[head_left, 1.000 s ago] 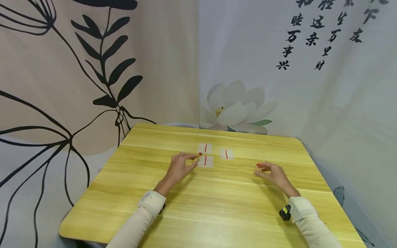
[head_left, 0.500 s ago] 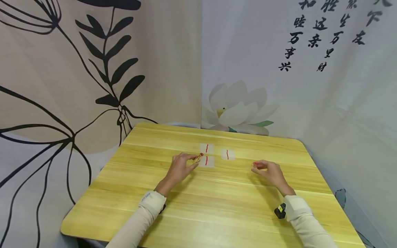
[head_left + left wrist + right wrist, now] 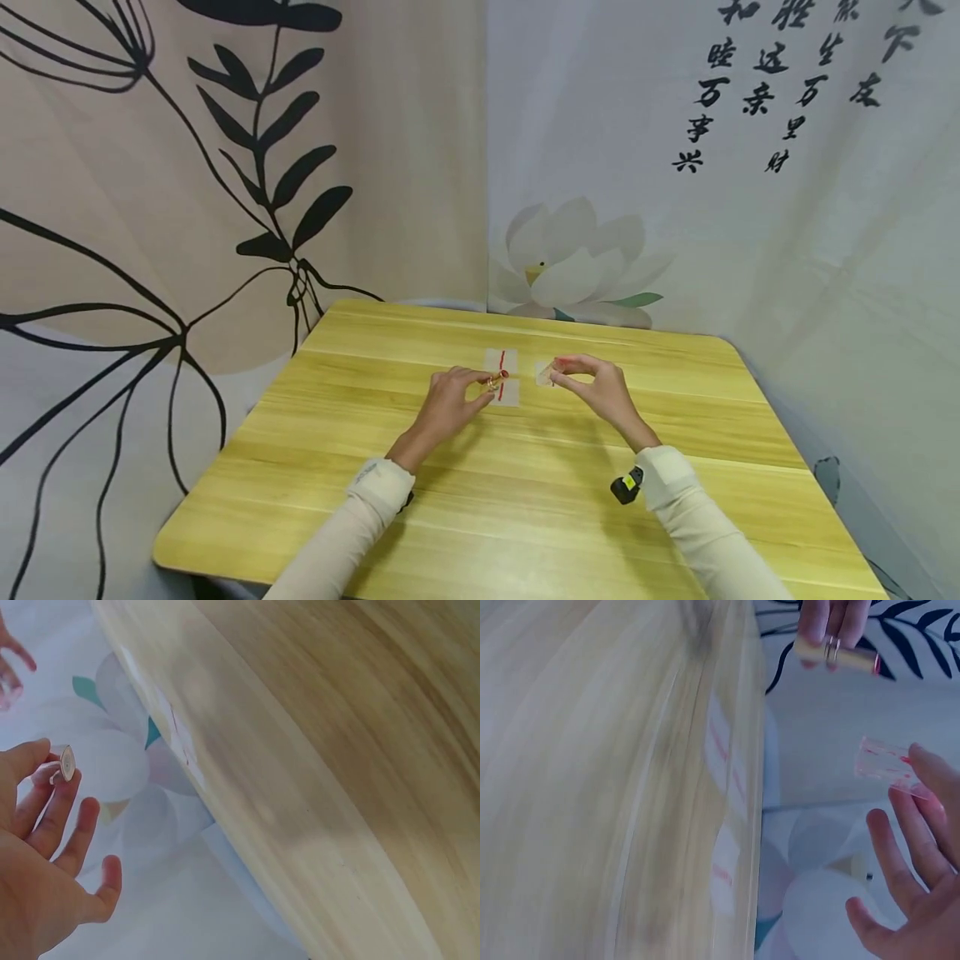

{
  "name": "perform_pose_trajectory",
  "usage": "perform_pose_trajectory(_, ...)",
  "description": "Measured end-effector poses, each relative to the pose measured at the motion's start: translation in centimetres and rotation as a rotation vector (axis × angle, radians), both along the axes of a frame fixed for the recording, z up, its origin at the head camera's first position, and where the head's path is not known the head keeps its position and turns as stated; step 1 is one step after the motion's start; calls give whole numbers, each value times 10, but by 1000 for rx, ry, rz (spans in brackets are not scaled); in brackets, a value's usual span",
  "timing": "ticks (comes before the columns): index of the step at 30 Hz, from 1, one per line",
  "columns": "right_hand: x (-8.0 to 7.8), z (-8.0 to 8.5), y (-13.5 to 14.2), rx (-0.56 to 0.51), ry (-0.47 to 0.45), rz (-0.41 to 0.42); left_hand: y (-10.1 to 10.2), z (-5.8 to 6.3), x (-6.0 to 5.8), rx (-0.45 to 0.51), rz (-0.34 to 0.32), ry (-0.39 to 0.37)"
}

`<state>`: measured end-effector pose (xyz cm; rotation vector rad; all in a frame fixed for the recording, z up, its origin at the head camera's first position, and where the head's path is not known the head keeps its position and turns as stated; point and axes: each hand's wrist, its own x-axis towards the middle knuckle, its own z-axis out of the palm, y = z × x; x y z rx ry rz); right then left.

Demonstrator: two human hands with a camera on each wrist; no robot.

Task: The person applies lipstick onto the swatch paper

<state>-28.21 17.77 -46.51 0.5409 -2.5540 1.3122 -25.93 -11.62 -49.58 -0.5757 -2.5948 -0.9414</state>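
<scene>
My left hand (image 3: 450, 402) pinches a gold lipstick (image 3: 855, 658) between thumb and fingertips above the table. The lipstick's red tip (image 3: 877, 664) points towards my right hand, and its round base (image 3: 67, 763) shows in the left wrist view. In my right hand (image 3: 602, 390), thumb and fingers pinch a small clear cap (image 3: 885, 761) with red smears on it. Its other fingers (image 3: 900, 862) are spread. Lipstick and cap are held apart, with a short gap between them in the head view.
Below the hands, two pale paper squares with red strokes lie on the wooden table (image 3: 465, 500), a far square (image 3: 493, 359) and a near square (image 3: 512, 400). A third square (image 3: 542, 379) is partly covered by the cap. Printed curtains (image 3: 420, 167) hang behind the table.
My right hand has moved left with the clear cap, now over the third paper square. My left hand has shifted slightly right with the lipstick, which now tilts flatter.
</scene>
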Motion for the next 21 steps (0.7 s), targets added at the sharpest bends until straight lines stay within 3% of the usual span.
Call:
perform_pose_trajectory(12,3,5,-34,-193,-112,115,5,0,0,-49,-10,20)
perform_pose_trajectory(21,4,3,-38,-201,-129,138,7,2,2,-79,1,23)
